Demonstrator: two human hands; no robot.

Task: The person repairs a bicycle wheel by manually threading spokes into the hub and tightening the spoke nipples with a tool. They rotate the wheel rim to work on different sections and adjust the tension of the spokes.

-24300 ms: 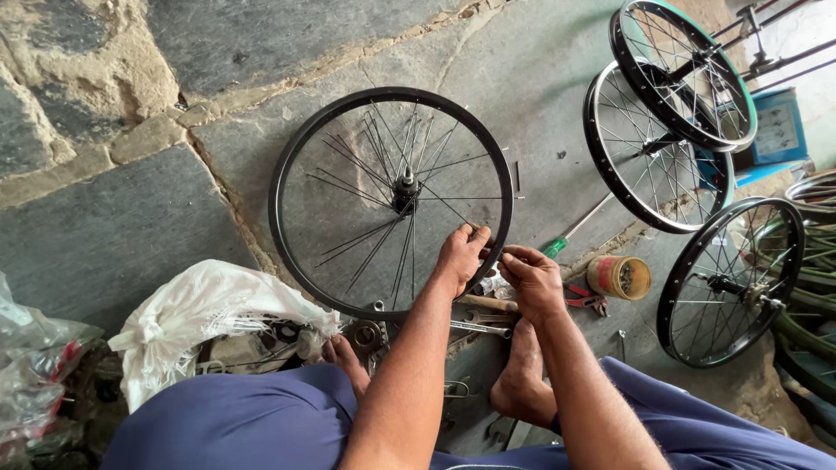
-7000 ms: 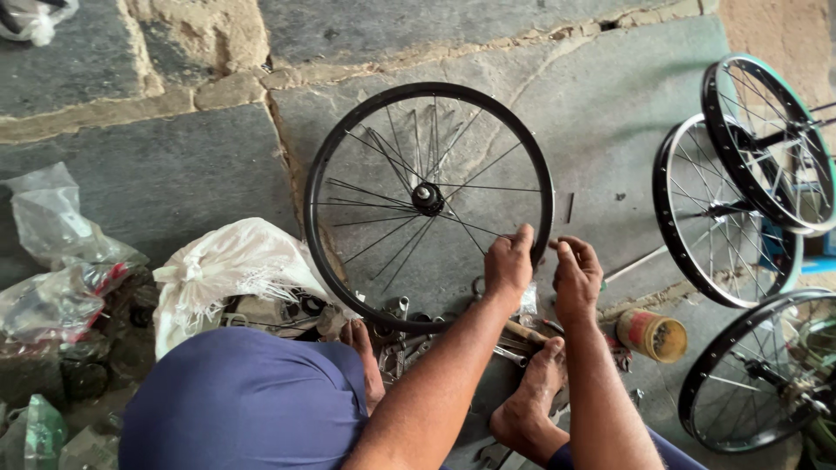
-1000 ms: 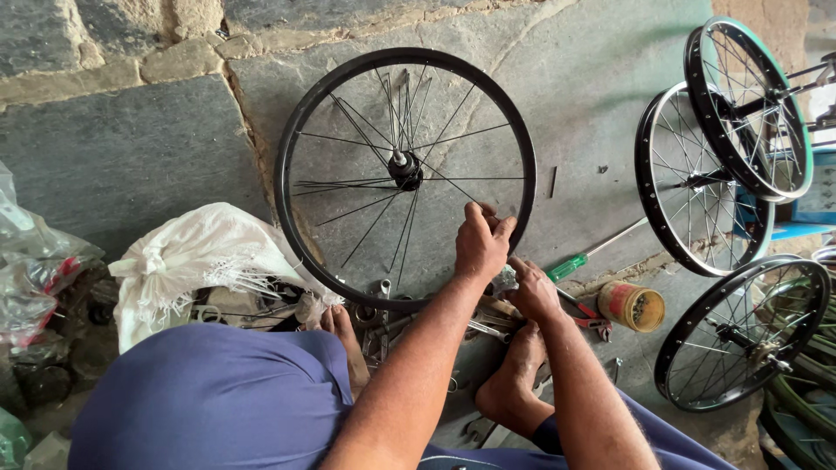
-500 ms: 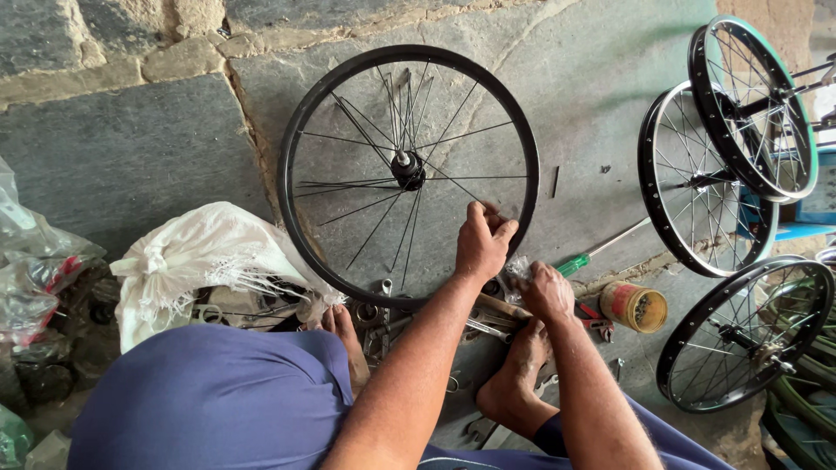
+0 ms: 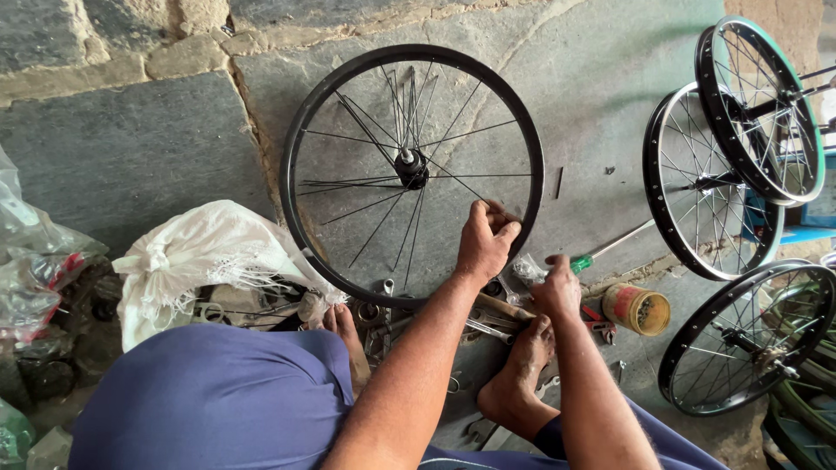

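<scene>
Standing upright on the stone floor [image 5: 131,148] against the stone wall, the black spoked bicycle wheel [image 5: 412,170] faces the person flat-on, hub [image 5: 411,165] at centre, axle pointing straight back toward the body. Pinching at the lower right of the rim, the left hand [image 5: 484,239] with fingers curled in on a spoke end or nipple there (too small to tell which, or whether anything sits between the fingertips). Resting lower and nearer the body, the right hand [image 5: 556,292], loosely closed just beside a clear plastic packet [image 5: 528,268] and above the bare right foot [image 5: 515,374]; cannot tell whether it grips anything.

So: wheel ahead of both hands, left hand touching it, right hand well short of the rim and off to its lower right.

Lying near the right hand, a green-handled screwdriver [image 5: 601,252] with its shaft angled up and away to the right, and a small open tin [image 5: 637,308]. Clustered at the wheel's foot, wrenches and loose metal parts [image 5: 392,318]. Slumped to the left, a white sack [image 5: 205,261]; stacked at right, three more spoked wheels [image 5: 723,183].
</scene>
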